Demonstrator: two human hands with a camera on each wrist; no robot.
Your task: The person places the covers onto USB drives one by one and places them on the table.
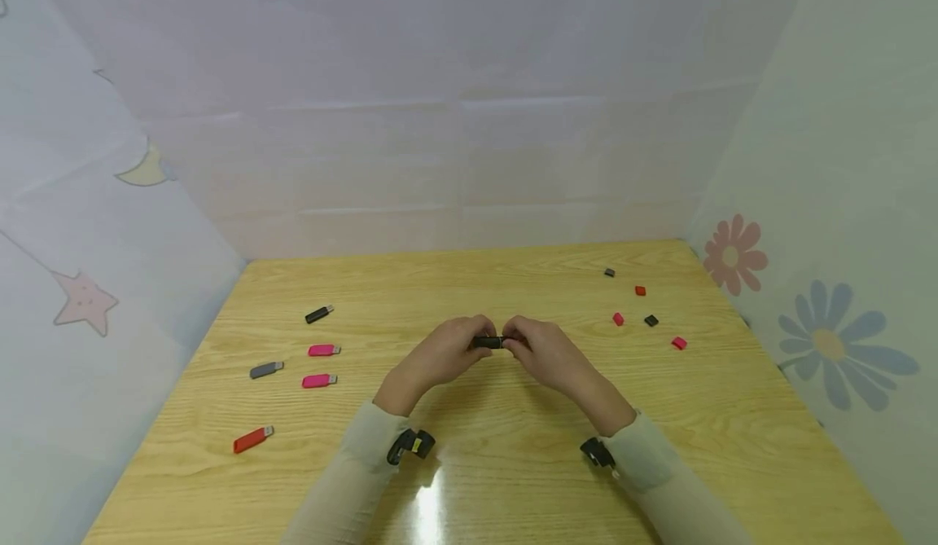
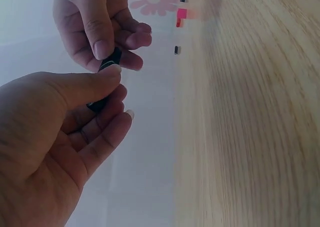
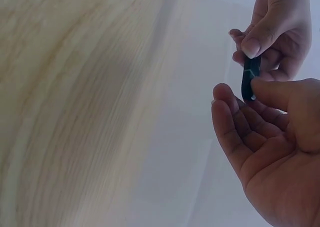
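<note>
Over the middle of the table, my left hand (image 1: pixel 444 355) holds a black USB flash drive (image 1: pixel 487 342) between thumb and fingers. My right hand (image 1: pixel 545 355) pinches the black cap (image 3: pixel 246 88) at the drive's other end. A thin pale line shows where cap and body meet; whether the cap is fully seated I cannot tell. In the left wrist view, the left thumb covers part of the drive, and the fingertips of both hands are close together.
At left lie uncapped drives: black (image 1: pixel 319 314), grey (image 1: pixel 266 370), red (image 1: pixel 253 439) and two pink ones (image 1: pixel 324 350). Loose caps lie at right: grey (image 1: pixel 610 272), red (image 1: pixel 641 291), black (image 1: pixel 651 320) and two pink ones (image 1: pixel 679 343). Patterned cloth walls border the wooden table (image 1: pixel 469 480).
</note>
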